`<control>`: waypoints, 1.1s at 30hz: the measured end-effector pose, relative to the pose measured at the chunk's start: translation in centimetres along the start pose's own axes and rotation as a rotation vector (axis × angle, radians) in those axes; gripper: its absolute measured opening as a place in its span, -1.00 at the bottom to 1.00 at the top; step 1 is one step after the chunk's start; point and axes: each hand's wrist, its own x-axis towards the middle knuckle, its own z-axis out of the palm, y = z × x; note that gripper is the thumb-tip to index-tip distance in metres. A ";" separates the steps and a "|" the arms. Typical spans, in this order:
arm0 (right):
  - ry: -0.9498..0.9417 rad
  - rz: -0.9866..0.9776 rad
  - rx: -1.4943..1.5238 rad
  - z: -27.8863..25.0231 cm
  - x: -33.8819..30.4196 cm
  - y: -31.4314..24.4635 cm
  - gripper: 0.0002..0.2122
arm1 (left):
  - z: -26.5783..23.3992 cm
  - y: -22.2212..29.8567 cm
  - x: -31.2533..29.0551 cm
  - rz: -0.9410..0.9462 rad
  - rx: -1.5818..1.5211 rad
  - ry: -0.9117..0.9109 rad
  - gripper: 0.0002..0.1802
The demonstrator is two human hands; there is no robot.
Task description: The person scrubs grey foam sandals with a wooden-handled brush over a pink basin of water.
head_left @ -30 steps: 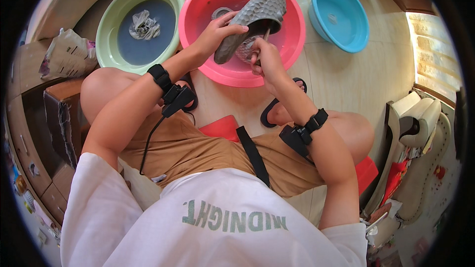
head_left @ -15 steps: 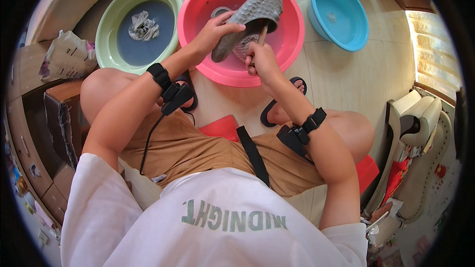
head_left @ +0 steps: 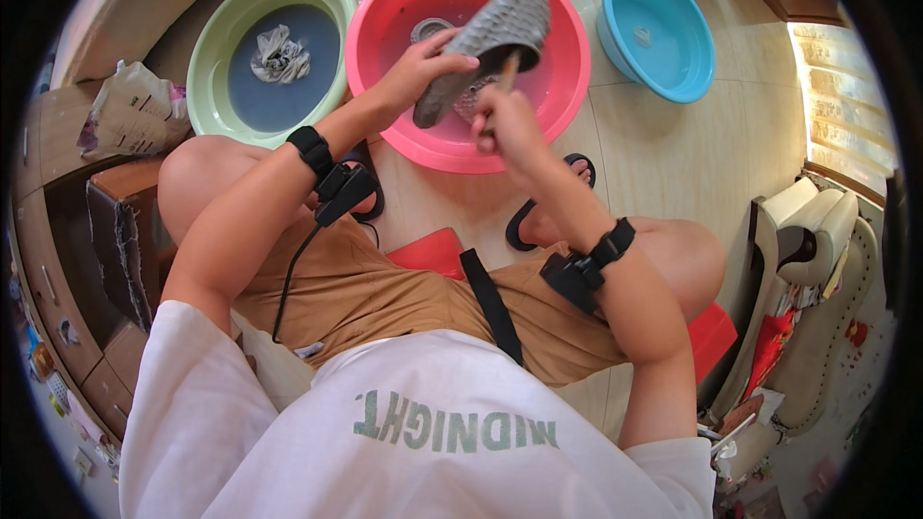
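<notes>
One grey shoe (head_left: 495, 27) is being held over the pink basin (head_left: 564, 120), fingers of left hand (head_left: 420, 73) clamped on it; brown handle (head_left: 511, 69) is being gripped by fingers of right hand (head_left: 511, 125), at shoe opening; inside seemingly being worked, unfinished; similar textured piece (head_left: 469, 101) below probably being left pending

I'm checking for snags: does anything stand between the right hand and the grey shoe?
Only the light-brown handle gripped by the right hand, running into the grey shoe; nothing else visible. The left hand holds the shoe over the pink basin.
</notes>
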 end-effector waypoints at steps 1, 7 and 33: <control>0.025 -0.012 0.058 -0.5 0.4 -0.6 -0.87 | 0.3 0.3 -0.2 -0.012 0.005 -0.029 -0.27; -0.004 -0.059 -0.033 0.8 -0.3 1.1 -0.84 | 0.3 -0.1 0.2 -0.030 0.046 0.022 -0.28; -0.122 0.077 -0.178 3.7 -3.8 4.9 -0.90 | -0.8 -1.1 0.8 -0.140 0.075 0.185 -0.48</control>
